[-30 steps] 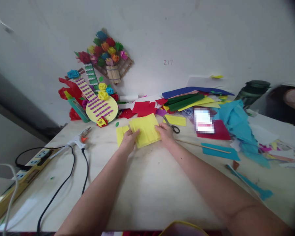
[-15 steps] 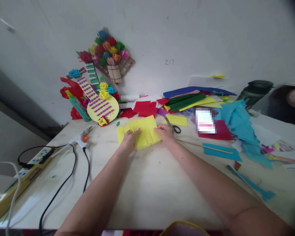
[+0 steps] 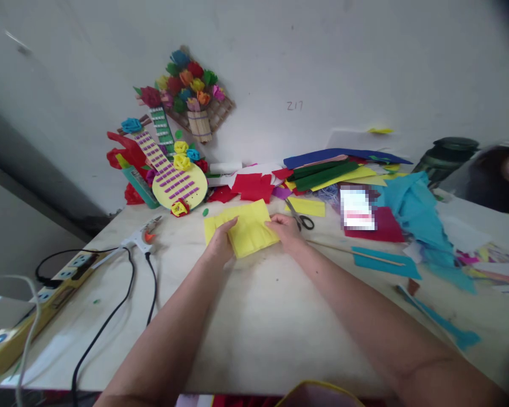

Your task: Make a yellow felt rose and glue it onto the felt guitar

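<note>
A yellow sheet of crepe paper (image 3: 250,226) lies on the pale wooden table (image 3: 254,316), a little beyond the middle. My left hand (image 3: 219,243) rests on its left part, fingers closed over the paper's edge. My right hand (image 3: 285,230) grips the right edge, fingers pinched on the paper. Scissors (image 3: 300,218) lie just right of my right hand, beside a small yellow strip (image 3: 307,207).
A glue gun (image 3: 142,238) and a power strip (image 3: 46,288) with black cables sit at left. Paper crafts, a yellow guitar (image 3: 176,183) and a flower bouquet (image 3: 190,93), lean on the wall. Coloured paper sheets (image 3: 335,167), teal scraps (image 3: 411,209) and a thin wooden stick (image 3: 356,253) lie at right.
Both hands stay on the yellow paper; the left hand has slid slightly over its left part, covering more of it. The view has shifted a little.
</note>
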`<state>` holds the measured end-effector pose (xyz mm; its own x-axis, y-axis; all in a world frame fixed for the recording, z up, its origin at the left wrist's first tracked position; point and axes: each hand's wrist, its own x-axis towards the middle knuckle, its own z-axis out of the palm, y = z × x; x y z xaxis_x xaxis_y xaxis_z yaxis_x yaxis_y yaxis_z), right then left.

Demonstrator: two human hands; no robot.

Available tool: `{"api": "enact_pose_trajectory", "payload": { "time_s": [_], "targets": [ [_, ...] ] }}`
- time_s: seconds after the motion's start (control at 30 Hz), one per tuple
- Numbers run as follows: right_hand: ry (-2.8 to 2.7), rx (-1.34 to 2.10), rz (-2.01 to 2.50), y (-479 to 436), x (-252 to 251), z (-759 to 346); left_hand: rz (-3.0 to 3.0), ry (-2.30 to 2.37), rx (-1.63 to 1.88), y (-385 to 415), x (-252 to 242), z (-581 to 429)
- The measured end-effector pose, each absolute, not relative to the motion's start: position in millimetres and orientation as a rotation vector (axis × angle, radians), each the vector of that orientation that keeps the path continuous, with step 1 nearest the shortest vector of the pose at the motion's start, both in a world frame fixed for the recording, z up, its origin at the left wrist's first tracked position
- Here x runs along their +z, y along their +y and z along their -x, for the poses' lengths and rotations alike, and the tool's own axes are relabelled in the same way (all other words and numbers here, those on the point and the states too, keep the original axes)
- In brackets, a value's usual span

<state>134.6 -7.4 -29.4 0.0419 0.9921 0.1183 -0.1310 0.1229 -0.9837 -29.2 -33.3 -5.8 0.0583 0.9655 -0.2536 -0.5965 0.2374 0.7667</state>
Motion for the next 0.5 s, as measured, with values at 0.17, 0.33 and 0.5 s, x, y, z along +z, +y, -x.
{"api": "enact_pose_trajectory", "payload": {
  "time_s": [0.17,0.33,0.5],
  "targets": [
    [-1.166,1.121,1.020,-6.9,-28.8,-133.5,-0.540,0.886,1.283,-33.4,-6.0,28.0],
    [-1.244,1.044,1.022,-3.5,-32.2,-133.7,-0.580,0.983,1.306,-31.7,-6.6,26.1],
    [-1.192,1.020,1.101,-3.0,-31.0,-134.1,-0.596,1.024,1.335,-30.1,-5.9,26.5]
  ]
}}
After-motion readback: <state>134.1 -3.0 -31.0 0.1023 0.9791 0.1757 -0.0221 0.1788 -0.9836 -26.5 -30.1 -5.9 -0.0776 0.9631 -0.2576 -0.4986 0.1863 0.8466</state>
